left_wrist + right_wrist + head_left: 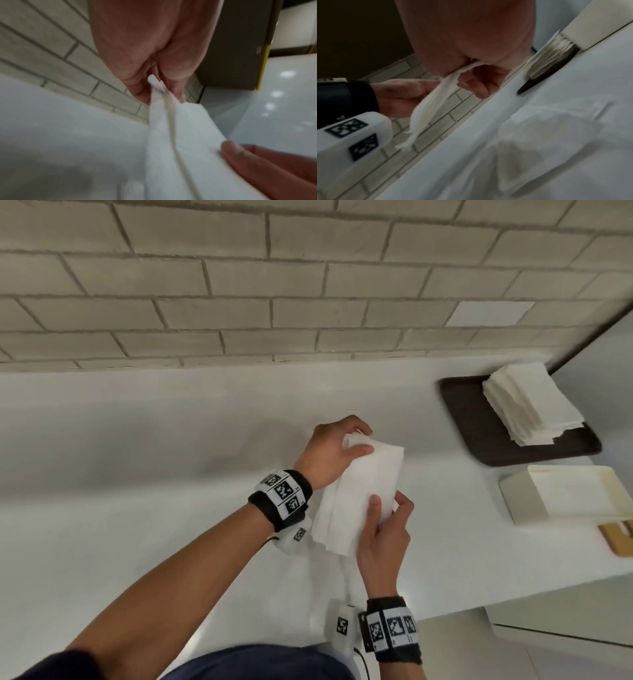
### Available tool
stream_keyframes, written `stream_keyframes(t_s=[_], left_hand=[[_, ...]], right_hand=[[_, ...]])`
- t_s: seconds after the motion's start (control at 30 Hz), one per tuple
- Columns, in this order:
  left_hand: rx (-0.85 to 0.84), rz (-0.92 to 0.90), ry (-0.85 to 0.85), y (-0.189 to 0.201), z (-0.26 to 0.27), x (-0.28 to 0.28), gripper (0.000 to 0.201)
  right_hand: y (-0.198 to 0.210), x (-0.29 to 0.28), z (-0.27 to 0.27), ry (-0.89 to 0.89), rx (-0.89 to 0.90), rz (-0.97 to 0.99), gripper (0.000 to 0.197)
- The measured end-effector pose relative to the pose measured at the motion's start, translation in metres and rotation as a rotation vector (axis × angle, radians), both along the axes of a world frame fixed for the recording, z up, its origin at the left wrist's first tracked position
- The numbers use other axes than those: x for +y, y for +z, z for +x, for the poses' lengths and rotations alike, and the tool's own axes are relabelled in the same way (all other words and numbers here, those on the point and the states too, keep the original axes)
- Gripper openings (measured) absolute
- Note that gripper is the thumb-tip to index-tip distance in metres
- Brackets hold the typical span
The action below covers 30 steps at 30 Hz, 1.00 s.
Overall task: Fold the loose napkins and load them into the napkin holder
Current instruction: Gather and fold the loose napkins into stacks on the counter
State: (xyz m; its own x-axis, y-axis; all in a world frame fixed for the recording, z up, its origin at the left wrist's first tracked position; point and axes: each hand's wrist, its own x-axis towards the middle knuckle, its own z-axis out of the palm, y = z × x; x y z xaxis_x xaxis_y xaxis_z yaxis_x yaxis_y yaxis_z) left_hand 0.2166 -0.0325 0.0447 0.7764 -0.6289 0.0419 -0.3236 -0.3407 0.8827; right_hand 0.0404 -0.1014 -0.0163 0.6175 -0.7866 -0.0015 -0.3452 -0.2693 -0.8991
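Both hands held one white napkin above the worktop: left hand pinching its far end, right hand its near end. Aligning the edges before creasing looked wise.

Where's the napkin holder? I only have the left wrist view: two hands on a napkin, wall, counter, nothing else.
Observer: Head view has it: the cream napkin holder sits on the counter, off to the right of the right hand, which is holding the napkin.
Operator: Any loose ones left?
Observer: Yes. There is a stack of napkins on a dark tray, beyond the holder and nearer the wall.
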Motion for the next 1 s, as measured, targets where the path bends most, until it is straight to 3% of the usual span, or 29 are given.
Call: stream_keyframes(t_s=[0.07, 0.17, 0.23, 0.4, 0.53, 0.6, 0.7, 0.77, 0.8, 0.83, 0.9, 0.93, 1.0], left_hand=[[0.009, 0.170, 0.007, -0.031, -0.010, -0.020, 0.048], [0.131, 0.581, -0.005, -0.074, -0.038, -0.028, 0.073], [0.168, 0.690, -0.030, -0.090, -0.058, -0.025, 0.072], [0.240, 0.534, 0.025, -0.093, -0.087, -0.023, 0.036], [0.296, 0.446, 0.050, -0.080, -0.090, -0.009, 0.028], [0.265, 0.448, 0.124, -0.079, -0.080, 0.009, 0.039], [0.181, 0.394, 0.177, -0.080, -0.053, 0.043, 0.095], [0.203, 0.297, 0.094, -0.072, -0.034, 0.065, 0.121], [0.220, 0.258, 0.049, -0.068, -0.027, 0.074, 0.116], [0.232, 0.225, 0.022, -0.065, -0.023, 0.082, 0.099], [0.278, 0.183, 0.023, -0.064, -0.022, 0.093, 0.053], [0.308, 0.157, 0.041, -0.065, -0.025, 0.098, 0.041], [0.341, 0.137, 0.102, -0.069, -0.039, 0.108, 0.040]], right_hand=[[-0.022, -0.017, -0.001, -0.006, 0.199, -0.063, 0.031], [-0.055, -0.034, -0.004, -0.031, 0.503, -0.209, 0.036], [-0.068, -0.039, -0.003, -0.069, 0.583, -0.303, 0.045], [-0.064, -0.046, 0.022, -0.016, 0.756, -0.198, 0.071], [-0.056, -0.051, 0.039, 0.214, 0.789, -0.077, 0.059], [-0.052, -0.055, 0.038, 0.368, 0.727, -0.067, 0.047], [-0.033, -0.052, 0.029, 0.644, 0.566, -0.079, 0.031], [-0.017, -0.047, 0.024, 0.805, 0.535, -0.250, 0.031], [-0.008, -0.045, 0.021, 0.828, 0.508, -0.310, 0.032], [0.001, -0.044, 0.019, 0.816, 0.477, -0.310, 0.035], [0.010, -0.050, 0.010, 0.745, 0.416, -0.171, 0.043], [0.010, -0.056, 0.002, 0.705, 0.390, -0.086, 0.046], [0.007, -0.067, -0.021, 0.607, 0.327, 0.007, 0.046]])
